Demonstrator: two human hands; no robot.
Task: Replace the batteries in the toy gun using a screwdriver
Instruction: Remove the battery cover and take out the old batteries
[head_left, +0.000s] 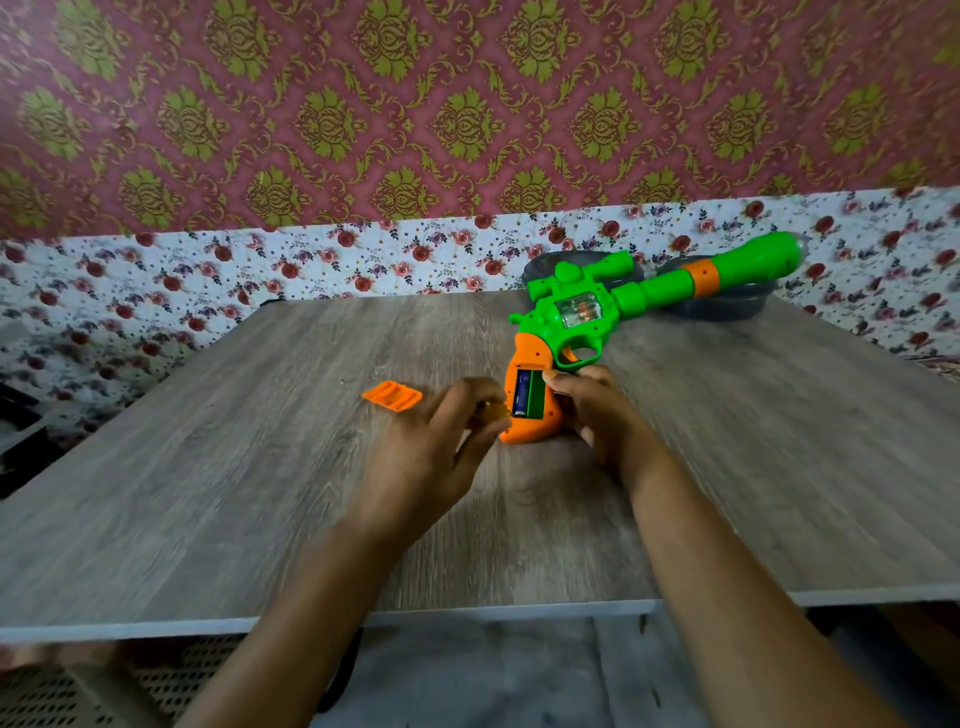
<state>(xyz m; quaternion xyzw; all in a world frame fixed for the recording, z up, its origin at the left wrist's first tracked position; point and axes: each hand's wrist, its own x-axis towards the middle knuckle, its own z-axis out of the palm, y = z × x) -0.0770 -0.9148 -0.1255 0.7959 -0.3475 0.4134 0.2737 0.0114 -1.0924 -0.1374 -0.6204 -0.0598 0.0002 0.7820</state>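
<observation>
A green toy gun with an orange grip lies on the wooden table, barrel pointing to the far right. The battery compartment in the grip stands uncovered and shows a dark blue battery on its left side. My right hand holds the grip from the right, thumb at the compartment's upper edge. My left hand is just left of the grip, its fingers curled round a small yellowish object that is mostly hidden. The orange battery cover lies on the table to the left.
Two dark round containers sit behind the gun near the table's far edge. A floral cloth covers the surface behind the table. The table's front edge runs across the lower view, with a patterned mat below.
</observation>
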